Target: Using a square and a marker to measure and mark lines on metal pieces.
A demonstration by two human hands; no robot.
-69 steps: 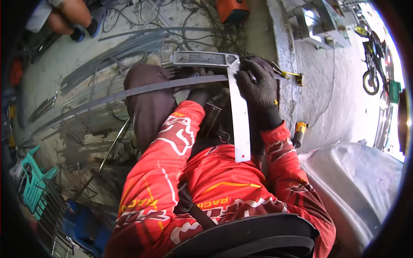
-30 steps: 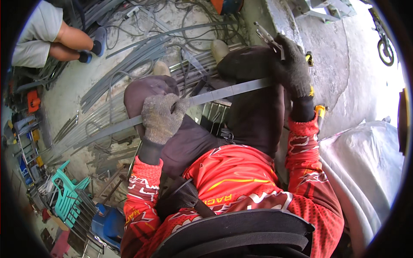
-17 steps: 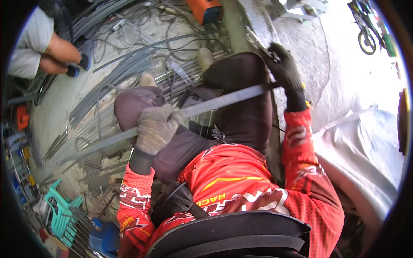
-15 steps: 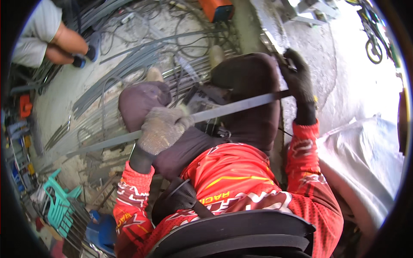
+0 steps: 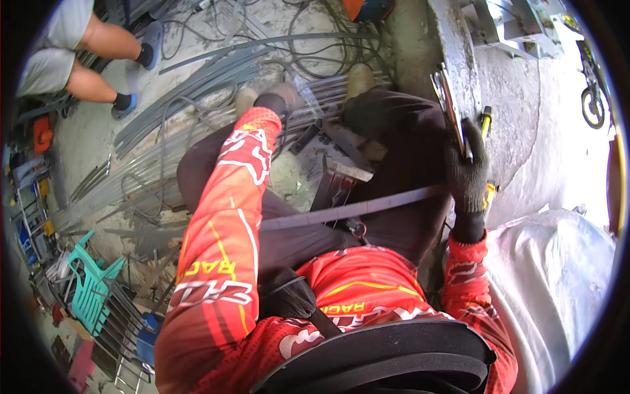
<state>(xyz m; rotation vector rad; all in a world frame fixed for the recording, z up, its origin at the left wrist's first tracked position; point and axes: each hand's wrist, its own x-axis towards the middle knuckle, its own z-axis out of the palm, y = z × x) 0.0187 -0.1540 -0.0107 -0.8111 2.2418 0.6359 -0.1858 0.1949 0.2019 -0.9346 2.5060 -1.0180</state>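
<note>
My left hand [image 5: 283,97], gloved, reaches forward over the metal strips on the floor, close to my boots; its fingers are smeared and I cannot make out what they touch. Beside my right thigh, my gloved right hand [image 5: 467,167] is closed around a shiny metal tool [image 5: 449,108] with two long narrow arms, whose exact kind is unclear. A long grey flat metal bar [image 5: 354,209] lies across my thighs. Its right end meets the area by my right hand, and my left sleeve covers part of it.
Grey metal strips [image 5: 177,102] and loose cables [image 5: 308,49] cover the floor ahead. Another person's legs [image 5: 108,72] stand at the far left. A green plastic chair [image 5: 92,289] is at the lower left. Whitish sheeting [image 5: 551,262] lies at the right, below a yellow-handled tool [image 5: 486,121].
My left hand has let go of the bar and moved forward toward the floor. The bar now rests lower across my thighs. A shiny tool now shows in my right hand.
</note>
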